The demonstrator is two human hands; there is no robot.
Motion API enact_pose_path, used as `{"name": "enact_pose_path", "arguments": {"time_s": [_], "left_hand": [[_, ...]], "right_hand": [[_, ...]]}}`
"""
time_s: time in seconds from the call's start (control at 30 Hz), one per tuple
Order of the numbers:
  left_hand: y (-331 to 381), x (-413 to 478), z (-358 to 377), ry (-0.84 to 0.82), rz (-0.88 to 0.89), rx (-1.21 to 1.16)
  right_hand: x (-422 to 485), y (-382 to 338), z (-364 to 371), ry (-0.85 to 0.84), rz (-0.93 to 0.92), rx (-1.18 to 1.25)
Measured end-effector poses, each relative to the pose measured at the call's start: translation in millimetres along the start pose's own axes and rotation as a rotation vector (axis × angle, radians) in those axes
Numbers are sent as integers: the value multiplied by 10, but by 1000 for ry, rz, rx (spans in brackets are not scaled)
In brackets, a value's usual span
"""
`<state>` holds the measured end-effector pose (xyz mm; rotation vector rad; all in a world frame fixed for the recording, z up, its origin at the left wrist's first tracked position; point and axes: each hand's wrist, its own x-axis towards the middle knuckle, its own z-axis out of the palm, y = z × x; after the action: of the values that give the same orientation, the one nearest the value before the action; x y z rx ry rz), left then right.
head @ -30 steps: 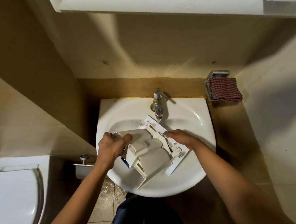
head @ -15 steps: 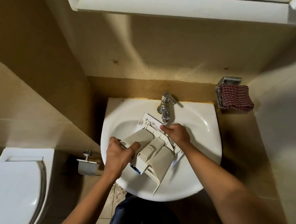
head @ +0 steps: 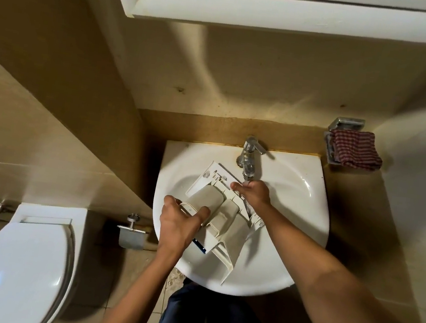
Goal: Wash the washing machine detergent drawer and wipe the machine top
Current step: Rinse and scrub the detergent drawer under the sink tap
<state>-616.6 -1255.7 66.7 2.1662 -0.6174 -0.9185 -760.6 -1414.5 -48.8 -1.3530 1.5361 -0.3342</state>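
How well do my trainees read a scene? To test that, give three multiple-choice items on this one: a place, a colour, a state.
1. Where is the drawer? A in the sink; B on the toilet; C on the floor.
2. The cloth is: A blue; B red-checked; C yellow.
3. The left hand: A grips the drawer; B hangs free; C turns the tap.
Answers: A, it is held in the sink; B, red checks show; A, its fingers curl round the drawer's end.
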Motion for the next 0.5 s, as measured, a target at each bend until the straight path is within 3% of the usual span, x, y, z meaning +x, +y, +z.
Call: {"name": "enact_pose_path", "arguments": {"time_s": [0.07,0.27,0.5], "left_hand": [[20,-18,24,28,-1,-24],[75,29,-3,186,-28,-151],[101,54,-24,235,-70,-248]], "right_hand": [[14,-20,11,2,-10,2],[43,8,-165,-291,2,77],[-26,150,-342,-346,102,75]]}}
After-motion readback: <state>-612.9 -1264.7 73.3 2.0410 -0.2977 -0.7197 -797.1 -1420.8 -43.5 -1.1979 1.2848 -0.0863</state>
